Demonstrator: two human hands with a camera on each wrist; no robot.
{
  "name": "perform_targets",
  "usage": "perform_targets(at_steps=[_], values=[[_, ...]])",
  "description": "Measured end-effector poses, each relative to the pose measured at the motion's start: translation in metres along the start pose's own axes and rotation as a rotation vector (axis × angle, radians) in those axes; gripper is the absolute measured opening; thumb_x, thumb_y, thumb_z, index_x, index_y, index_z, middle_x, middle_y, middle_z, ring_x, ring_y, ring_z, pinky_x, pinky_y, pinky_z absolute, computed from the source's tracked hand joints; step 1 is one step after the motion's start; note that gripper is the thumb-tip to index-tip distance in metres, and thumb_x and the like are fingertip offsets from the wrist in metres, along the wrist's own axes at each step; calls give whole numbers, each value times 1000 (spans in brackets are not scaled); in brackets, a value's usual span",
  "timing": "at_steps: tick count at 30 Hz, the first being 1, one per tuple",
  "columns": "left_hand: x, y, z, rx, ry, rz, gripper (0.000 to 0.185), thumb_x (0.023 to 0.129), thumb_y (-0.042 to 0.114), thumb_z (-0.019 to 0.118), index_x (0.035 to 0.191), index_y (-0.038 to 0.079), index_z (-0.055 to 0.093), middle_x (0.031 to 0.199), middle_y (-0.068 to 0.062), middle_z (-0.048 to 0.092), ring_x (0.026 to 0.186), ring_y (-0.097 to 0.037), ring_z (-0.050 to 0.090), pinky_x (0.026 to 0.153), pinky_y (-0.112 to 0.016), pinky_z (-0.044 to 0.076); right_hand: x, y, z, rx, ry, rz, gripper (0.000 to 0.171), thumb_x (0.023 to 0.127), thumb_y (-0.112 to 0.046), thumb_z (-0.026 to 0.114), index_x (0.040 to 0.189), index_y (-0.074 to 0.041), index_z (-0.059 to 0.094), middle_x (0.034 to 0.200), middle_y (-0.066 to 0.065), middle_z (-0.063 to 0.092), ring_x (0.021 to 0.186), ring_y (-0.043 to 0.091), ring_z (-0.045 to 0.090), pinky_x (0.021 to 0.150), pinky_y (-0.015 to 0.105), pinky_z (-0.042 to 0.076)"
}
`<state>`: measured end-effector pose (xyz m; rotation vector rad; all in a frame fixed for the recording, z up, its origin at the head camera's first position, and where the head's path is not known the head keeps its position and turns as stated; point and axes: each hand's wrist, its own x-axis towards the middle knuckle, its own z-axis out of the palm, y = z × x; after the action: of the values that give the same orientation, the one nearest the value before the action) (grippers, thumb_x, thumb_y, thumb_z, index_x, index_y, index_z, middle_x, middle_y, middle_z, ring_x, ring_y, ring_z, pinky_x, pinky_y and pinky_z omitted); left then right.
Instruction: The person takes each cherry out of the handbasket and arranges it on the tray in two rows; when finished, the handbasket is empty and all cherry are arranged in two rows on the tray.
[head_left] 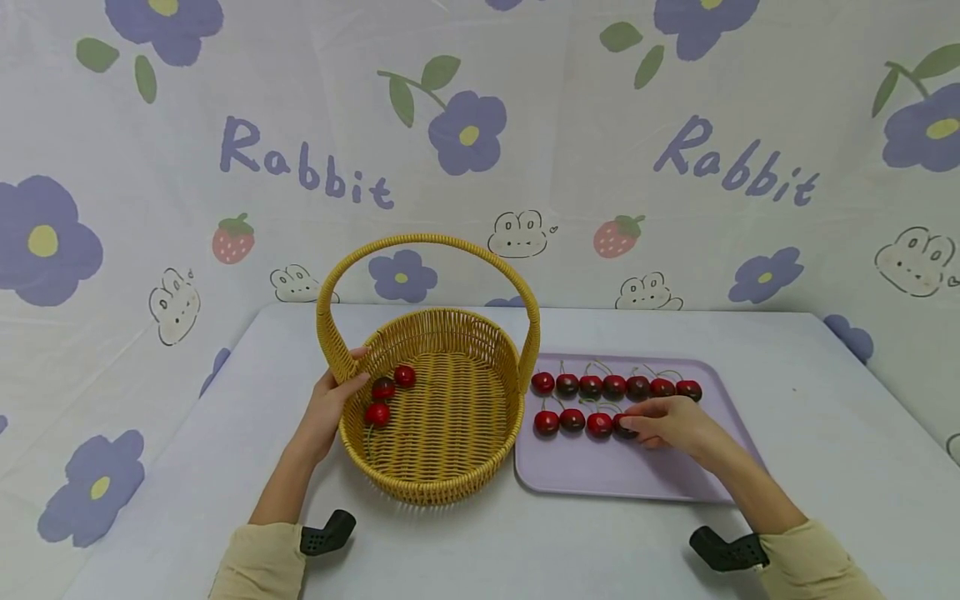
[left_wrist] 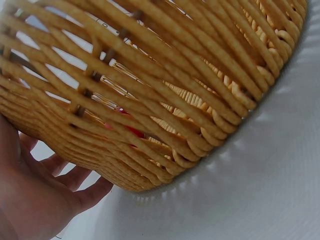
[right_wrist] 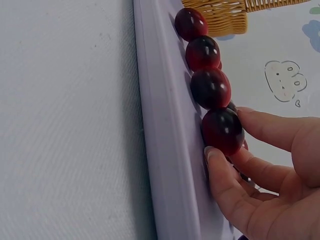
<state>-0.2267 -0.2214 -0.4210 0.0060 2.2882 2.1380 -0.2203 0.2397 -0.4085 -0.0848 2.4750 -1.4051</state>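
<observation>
right hand [head_left: 670,423]: pinching the end cherry [right_wrist: 222,131] of the near row on the tray [head_left: 600,475], thumb and fingers closed round it.
left hand [head_left: 332,406]: fingers lie fairly straight against the outer wall of the basket [head_left: 442,433]; I read it as bracing, not gripping.
cherry spot: rightmost of four in the near row; seven more in the far row behind.
in basket: three cherries [head_left: 388,392] on the left of the floor.
risk, slip: I'd say the fruit is smooth and round, so a light pinch could let it roll off.
risk, knock: neighbour touches it; lifting sideways may scatter the row.
risk, handle: the basket's arch [head_left: 427,242] sits over the drop path, so I could clip it.
hidden: left thumb behind the weave; I can't tell if it hooks the rim.
hidden: the held cherry's stem isn't visible.
blurred: the left wrist view shows only weave and a red patch.
</observation>
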Motion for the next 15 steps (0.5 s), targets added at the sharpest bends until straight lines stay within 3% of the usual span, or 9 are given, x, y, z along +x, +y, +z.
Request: perform_targets(at_steps=[15], values=[[-2,2,1,-3,-8,17,46,101,12,44,145,6,33,147,-16,33,134,-30,29,109,-49,18,-1,1,-6,-21,-2,12,47,95,-22,60,120,17,52,98,14,63,80,19,62,69,30,54]])
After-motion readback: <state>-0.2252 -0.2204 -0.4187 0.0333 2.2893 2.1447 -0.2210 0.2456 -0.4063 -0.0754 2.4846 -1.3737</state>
